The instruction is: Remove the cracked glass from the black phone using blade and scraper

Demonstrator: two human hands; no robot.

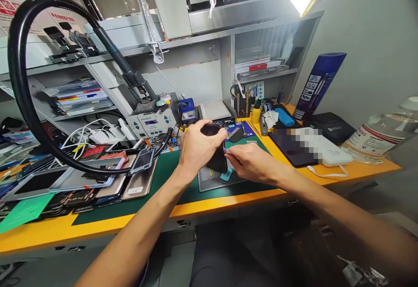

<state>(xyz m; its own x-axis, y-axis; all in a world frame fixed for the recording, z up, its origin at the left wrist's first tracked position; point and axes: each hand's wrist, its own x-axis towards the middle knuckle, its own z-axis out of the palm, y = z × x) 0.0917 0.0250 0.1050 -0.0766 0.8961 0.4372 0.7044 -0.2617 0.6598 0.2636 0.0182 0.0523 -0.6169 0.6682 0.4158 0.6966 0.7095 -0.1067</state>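
Note:
A dark smartphone [217,161] stands tilted over a grey perforated mat [209,184]. My left hand [200,142] grips it around its upper part, thumb across the near face and fingers behind. At the phone's right edge, my right hand [245,160] is closed in a pinch. A small pale tip shows at those fingertips, but what it belongs to is hidden. A teal tab [226,174] lies at the phone's lower end, on the mat.
On the left are stacked phones and tablets [140,182] under a looping black hose [19,73]. Behind stands a grey control unit [152,123]. To the right lie a black tablet [287,147], a white power bank [329,152] with a cable, and a large clear bottle [375,134].

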